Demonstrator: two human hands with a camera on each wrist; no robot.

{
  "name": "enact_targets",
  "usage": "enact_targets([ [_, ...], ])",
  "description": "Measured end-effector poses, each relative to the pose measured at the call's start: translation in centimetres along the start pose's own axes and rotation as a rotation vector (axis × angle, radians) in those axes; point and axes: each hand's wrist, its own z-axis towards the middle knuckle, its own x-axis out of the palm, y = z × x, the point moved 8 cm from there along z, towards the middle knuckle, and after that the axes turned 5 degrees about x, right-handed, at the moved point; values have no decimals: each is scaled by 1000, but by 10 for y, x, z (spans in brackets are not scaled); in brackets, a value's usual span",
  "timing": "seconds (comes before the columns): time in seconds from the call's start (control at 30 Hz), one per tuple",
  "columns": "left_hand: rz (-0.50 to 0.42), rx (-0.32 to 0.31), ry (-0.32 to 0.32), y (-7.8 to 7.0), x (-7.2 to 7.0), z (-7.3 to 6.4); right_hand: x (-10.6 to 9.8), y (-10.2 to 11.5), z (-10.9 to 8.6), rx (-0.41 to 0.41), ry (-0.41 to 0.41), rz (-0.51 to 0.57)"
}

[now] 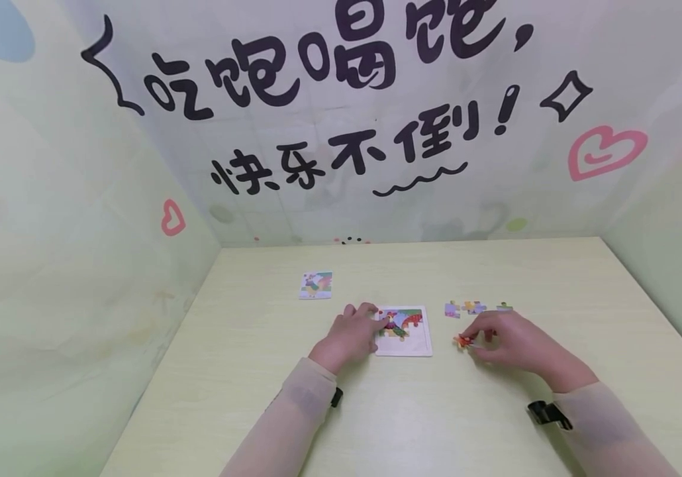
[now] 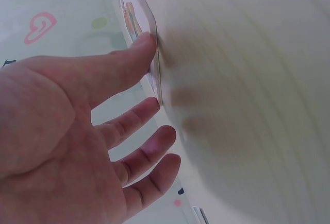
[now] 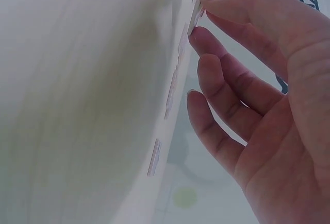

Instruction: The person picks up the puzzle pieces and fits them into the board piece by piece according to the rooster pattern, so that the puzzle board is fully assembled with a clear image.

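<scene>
Pinches orange puzzle piece [image 1: 462, 340] in right hand [image 1: 510, 340], right of centre; rests loosely spread left hand [image 1: 348, 336] on central tray [image 1: 415, 348], rooster-filled above, white along lower edge

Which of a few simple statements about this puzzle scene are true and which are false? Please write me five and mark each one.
1. The right hand pinches a puzzle piece. True.
2. The left hand touches the left side of the puzzle board. True.
3. The puzzle board is completely filled. False: bare white shows below the fitted pieces.
4. The small picture card lies to the right of the puzzle board. False: the card lies to its left and farther back on the table.
5. Every loose piece is held in a hand. False: several loose pieces lie on the table beyond the right hand.
</scene>
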Motion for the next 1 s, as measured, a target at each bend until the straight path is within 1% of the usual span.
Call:
enact_targets([
  [0.2,-13,8,-2,0,0,-1,4,3,4,8,16,0],
  [0.37,-8,14,-13,0,1,0,6,7,7,-26,-21,-49],
  [0.5,-5,9,-7,2,2,0,8,9,10,-29,-34,-82],
  [0.63,-8,9,-2,1,2,0,8,10,12,-26,-32,-86],
  [0.83,-4,7,-1,0,2,0,8,14,14,-43,-10,-39],
  [1.0,-1,1,3,0,1,0,8,18,18,-53,-20,-74],
])
